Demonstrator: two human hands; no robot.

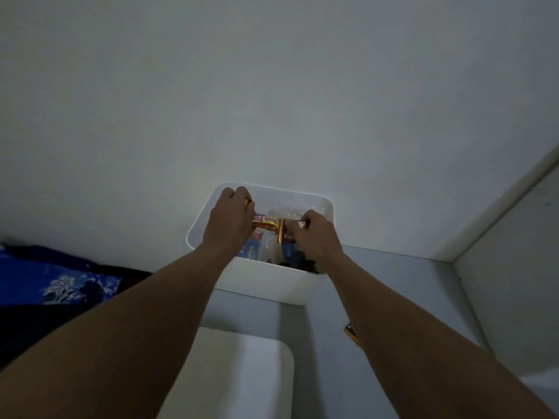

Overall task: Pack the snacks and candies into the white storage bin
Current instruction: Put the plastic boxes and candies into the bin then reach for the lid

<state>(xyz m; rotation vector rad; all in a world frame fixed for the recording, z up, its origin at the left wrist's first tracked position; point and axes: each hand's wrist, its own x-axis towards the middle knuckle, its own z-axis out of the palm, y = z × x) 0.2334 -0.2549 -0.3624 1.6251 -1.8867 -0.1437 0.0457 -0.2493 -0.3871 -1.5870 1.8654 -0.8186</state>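
A white storage bin (266,282) stands against the wall, and both my hands reach into it. My left hand (230,222) grips the left end of a red and yellow Beng-Beng bar (267,222). My right hand (314,234) pinches the bar's right end, where a coppery wrapper edge (281,231) shows. Blue packets (249,251), a clear plastic bag (284,211) and dark wrapped pieces (305,264) lie inside the bin below the bar.
A white lid or panel (242,373) lies on the grey surface in front of the bin. A small orange wrapped item (352,332) sits beside my right forearm. Blue floral cloth (57,276) lies at the left. A white wall corner rises at the right.
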